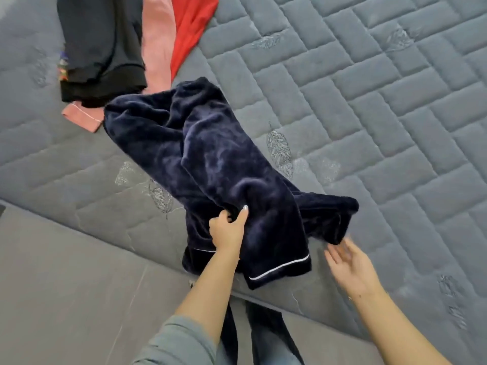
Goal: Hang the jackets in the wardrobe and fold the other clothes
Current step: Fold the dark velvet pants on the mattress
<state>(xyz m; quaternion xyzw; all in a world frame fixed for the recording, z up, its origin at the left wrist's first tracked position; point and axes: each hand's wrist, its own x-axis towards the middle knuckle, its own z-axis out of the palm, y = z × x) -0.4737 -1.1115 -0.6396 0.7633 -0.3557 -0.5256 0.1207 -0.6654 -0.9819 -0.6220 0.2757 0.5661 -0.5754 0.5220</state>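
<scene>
A navy velvet garment (pixel 205 159) with white piping at its hem lies crumpled across the grey quilted mattress (pixel 369 114), its lower end hanging over the near edge. My left hand (pixel 229 229) grips a bunch of this fabric near the garment's lower middle. My right hand (pixel 347 262) hovers just right of the garment's bottom corner with fingers spread and holds nothing; it looks blurred.
At the far left of the mattress lie a folded dark garment (pixel 100 48), a pink garment (pixel 158 43) and a red garment (pixel 192 27), side by side. The mattress edge runs diagonally below my hands, with grey floor (pixel 66 285) beyond it.
</scene>
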